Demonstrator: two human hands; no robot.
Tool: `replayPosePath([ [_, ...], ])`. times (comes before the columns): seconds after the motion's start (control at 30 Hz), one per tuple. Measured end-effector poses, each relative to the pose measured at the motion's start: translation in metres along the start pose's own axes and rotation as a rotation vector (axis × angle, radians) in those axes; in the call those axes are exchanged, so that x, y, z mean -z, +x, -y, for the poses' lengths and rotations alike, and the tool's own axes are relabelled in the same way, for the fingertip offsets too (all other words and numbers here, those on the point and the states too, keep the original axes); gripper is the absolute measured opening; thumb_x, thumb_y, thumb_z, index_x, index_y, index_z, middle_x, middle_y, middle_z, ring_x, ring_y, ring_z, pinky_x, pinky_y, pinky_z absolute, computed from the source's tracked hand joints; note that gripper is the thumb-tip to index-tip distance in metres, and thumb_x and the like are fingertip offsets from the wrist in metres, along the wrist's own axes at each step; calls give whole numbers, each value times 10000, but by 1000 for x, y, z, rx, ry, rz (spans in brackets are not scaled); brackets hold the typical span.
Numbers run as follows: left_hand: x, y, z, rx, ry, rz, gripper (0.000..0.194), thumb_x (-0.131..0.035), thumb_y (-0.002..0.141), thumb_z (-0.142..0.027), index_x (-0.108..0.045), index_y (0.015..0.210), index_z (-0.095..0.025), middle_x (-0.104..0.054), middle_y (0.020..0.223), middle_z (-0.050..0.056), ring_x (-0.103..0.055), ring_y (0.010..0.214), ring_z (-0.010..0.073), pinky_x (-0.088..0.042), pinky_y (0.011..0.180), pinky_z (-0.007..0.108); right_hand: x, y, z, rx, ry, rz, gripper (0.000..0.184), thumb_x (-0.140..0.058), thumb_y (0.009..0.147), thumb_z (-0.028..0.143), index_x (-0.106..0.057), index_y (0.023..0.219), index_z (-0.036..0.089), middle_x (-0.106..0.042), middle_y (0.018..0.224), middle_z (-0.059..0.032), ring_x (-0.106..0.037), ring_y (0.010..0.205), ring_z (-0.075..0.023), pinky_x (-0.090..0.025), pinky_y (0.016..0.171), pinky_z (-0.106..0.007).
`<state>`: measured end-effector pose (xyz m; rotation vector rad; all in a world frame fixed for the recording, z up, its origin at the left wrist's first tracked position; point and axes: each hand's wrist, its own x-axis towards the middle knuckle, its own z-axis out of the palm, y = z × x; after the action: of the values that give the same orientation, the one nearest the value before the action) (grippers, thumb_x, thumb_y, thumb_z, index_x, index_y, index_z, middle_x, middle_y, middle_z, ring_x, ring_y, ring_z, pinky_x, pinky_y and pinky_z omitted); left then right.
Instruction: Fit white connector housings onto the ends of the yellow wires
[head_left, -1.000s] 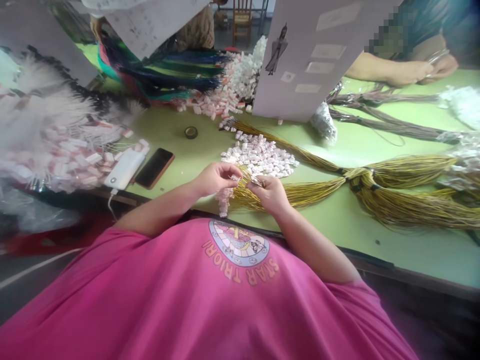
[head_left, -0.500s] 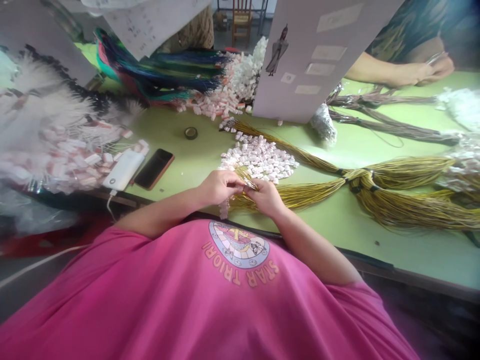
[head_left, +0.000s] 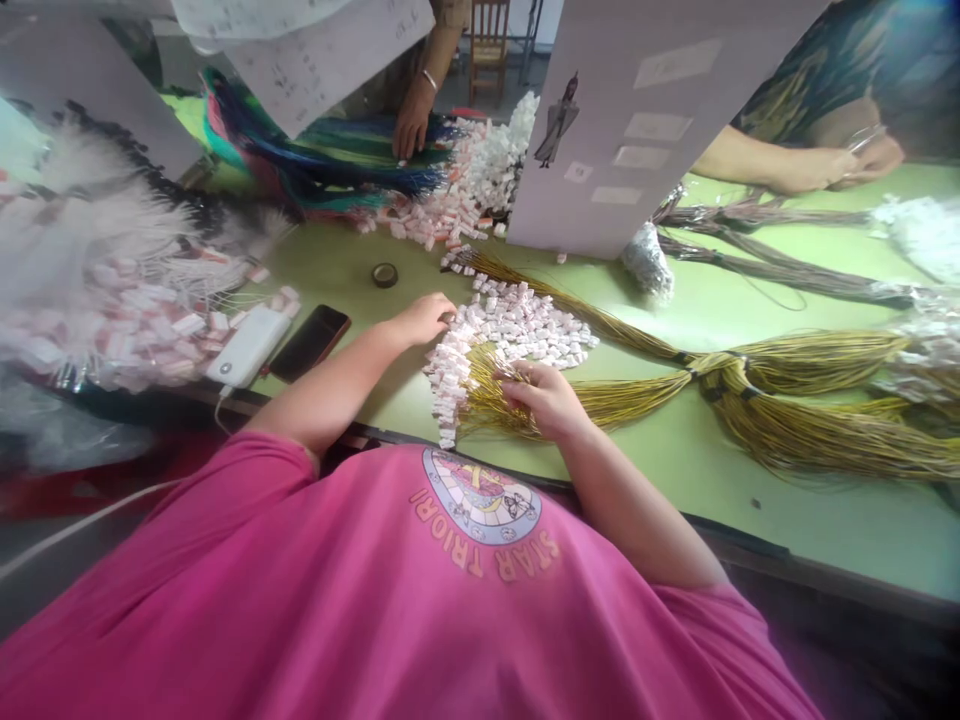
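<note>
Grips yellow wires (head_left: 628,397) in the right hand (head_left: 551,398), near silvery tips (head_left: 508,370). Places the left hand (head_left: 425,319), curled, at the edge of the white connectors (head_left: 536,322); cannot confirm any item held there. Lists on the green table (head_left: 660,470): tape (head_left: 385,275) just beyond the left hand, a phone (head_left: 309,342) near a white device (head_left: 250,347) with cable (head_left: 222,402) attached. Records, across the table, a co-worker's hand (head_left: 412,126) at blue-green wires (head_left: 345,155). Records, beyond the upright panel (head_left: 592,120) at right, another co-worker's hands (head_left: 851,166) close together near brown wires (head_left: 802,262).
</note>
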<state>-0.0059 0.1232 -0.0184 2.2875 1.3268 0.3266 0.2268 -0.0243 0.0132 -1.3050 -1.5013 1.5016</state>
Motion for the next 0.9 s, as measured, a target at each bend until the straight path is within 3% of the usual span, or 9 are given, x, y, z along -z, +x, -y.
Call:
replayPosePath([
  [0.13, 5, -7, -6, 64, -55, -59, 240, -608, 708, -151, -713, 924, -147, -670, 898, 82, -592, 820, 192, -434, 822, 290, 2, 0, 5, -49, 51, 54, 99, -594, 678, 260, -600, 694, 163, -528, 531, 39, -440, 511, -93, -327, 521, -243],
  [0.23, 20, -24, -23, 110, -294, -125, 287, -621, 735, -200, -699, 1009, -164, -699, 939, 66, -615, 849, 177, -447, 832, 289, 1, -1, 5, -56, 30, 39, 125, -591, 682, 256, -555, 604, 166, -506, 513, 43, -405, 487, -78, -295, 505, -243],
  [0.37, 31, -58, -61, 91, -766, 10, 209, -698, 716, -249, -682, 892, -139, -692, 824, 57, -633, 733, 144, -501, 734, 302, -3, -1, 1, -18, 120, -11, 123, -603, 673, 239, -557, 590, 161, -485, 496, 50, -388, 478, -69, -279, 500, -242],
  [0.5, 18, -86, -87, 161, -1070, 108, 213, -762, 656, -184, -646, 826, -124, -658, 729, 32, -640, 665, 125, -523, 662, 286, -4, -1, -1, 3, 142, -21, 154, -649, 671, 292, -606, 636, 149, -520, 520, 40, -424, 501, -74, -309, 522, -244],
  [0.6, 4, -91, -88, 223, -1176, 84, 249, -766, 642, -142, -652, 863, -124, -661, 772, 24, -648, 678, 111, -530, 676, 270, -3, -1, 0, -3, 157, -20, 181, -659, 671, 328, -625, 678, 150, -518, 511, 42, -416, 484, -72, -306, 503, -239],
  [0.73, -1, -89, -85, 310, -1316, -46, 232, -769, 641, -145, -641, 833, -117, -653, 769, 8, -652, 679, 96, -534, 715, 262, -4, 1, 0, -65, 250, -57, 158, -655, 639, 273, -548, 602, 163, -367, 420, 84, -270, 405, -47, -171, 422, -230],
  [0.9, -3, -89, -103, 320, -1206, 32, 252, -777, 610, -93, -633, 817, -104, -655, 726, 8, -650, 670, 106, -538, 714, 276, -6, 0, 1, -77, 257, -67, 131, -636, 627, 254, -550, 602, 158, -343, 413, 84, -251, 403, -47, -146, 422, -232],
])
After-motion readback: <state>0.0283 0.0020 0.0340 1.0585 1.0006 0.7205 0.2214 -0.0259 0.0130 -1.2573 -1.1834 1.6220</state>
